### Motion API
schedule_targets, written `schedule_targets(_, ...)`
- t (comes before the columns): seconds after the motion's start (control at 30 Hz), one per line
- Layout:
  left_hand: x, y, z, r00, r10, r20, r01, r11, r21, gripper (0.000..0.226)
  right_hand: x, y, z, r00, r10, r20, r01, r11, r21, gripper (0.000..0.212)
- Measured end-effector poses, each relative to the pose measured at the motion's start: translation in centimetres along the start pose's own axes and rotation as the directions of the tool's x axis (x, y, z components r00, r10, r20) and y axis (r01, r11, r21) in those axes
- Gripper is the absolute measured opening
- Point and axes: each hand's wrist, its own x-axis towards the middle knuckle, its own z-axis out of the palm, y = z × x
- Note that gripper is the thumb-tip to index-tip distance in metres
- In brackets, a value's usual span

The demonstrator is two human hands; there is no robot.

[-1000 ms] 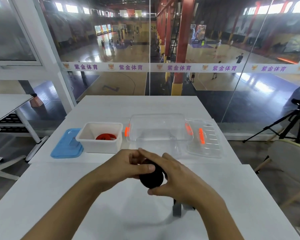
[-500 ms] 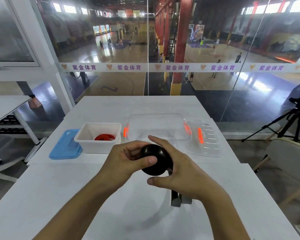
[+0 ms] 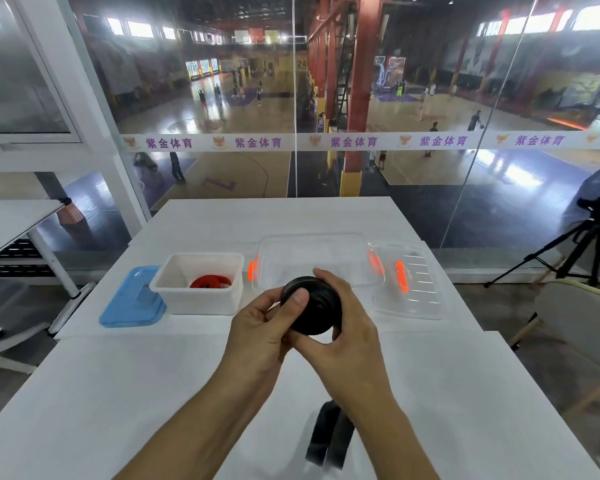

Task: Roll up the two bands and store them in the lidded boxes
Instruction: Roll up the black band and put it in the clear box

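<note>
Both hands hold a black band (image 3: 314, 308) rolled into a thick coil above the white table (image 3: 118, 393). My left hand (image 3: 260, 327) presses its thumb on the coil's left face. My right hand (image 3: 347, 327) cups the coil from the right and below. The band's loose end hangs down under my right wrist. A red rolled band (image 3: 210, 281) lies inside the open white box (image 3: 201, 299). Just beyond my hands stands the open clear box (image 3: 312, 251) with orange clips.
A blue lid (image 3: 132, 299) lies left of the white box. A clear lid (image 3: 409, 285) with an orange clip lies right of the clear box. A glass wall stands behind the table, a tripod (image 3: 575, 244) and a chair (image 3: 575, 327) at the right.
Both hands have lifted the black coil up and away from me, toward the clear box. The coil has grown thicker and the loose tail is shorter.
</note>
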Motion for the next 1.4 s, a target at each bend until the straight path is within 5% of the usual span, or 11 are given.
schedule_targets(0.1,0.3,0.1,-1.0,0.997,-0.068,0.043,0.066,0.997,0.042,0.042,0.5,0.1,-0.9,0.991,-0.016,0.130,0.023,0.998,-0.054,0.079)
schedule_targets(0.2,0.7,1.3,-2.9,0.964,-0.192,0.184,0.139,0.954,0.266,0.042,1.2,0.0,-3.1,0.941,-0.032,0.338,0.102,0.976,-0.191,0.088)
schedule_targets(0.3,1.0,3.2,-3.8,0.915,-0.263,0.307,0.037,0.810,0.585,0.034,1.9,-0.6,-4.0,0.853,0.014,0.523,0.200,0.915,-0.350,0.098)
schedule_targets(0.4,1.3,4.6,-3.2,0.916,-0.251,0.314,-0.059,0.689,0.723,0.025,2.0,-1.4,-3.6,0.829,0.000,0.560,0.246,0.899,-0.363,0.101)
schedule_targets(0.8,0.7,3.1,-1.5,0.976,0.148,0.159,-0.200,0.897,0.395,0.025,2.4,-1.2,-3.9,0.926,0.111,0.361,-0.027,0.973,-0.230,0.061)
schedule_targets(0.93,0.8,2.8,-1.0,0.976,0.214,0.039,-0.212,0.899,0.383,0.031,1.9,-0.9,-3.4,0.945,0.156,0.288,-0.097,0.973,-0.209,0.070)
schedule_targets(1.13,0.7,2.0,0.6,0.966,0.208,-0.154,-0.163,0.952,0.261,0.012,0.2,-1.5,0.4,0.995,0.007,0.095,0.000,0.997,-0.079,0.106)
schedule_targets(1.27,0.6,1.3,1.2,0.971,0.182,-0.158,-0.136,0.954,0.266,0.014,-0.1,-1.2,1.8,0.998,0.035,-0.051,-0.038,0.998,-0.053,0.098)
schedule_targets(1.4,0.9,1.3,0.3,0.986,0.112,-0.125,-0.067,0.945,0.321,0.022,0.0,-0.8,1.4,1.000,0.021,-0.024,-0.022,0.997,-0.070,0.087)
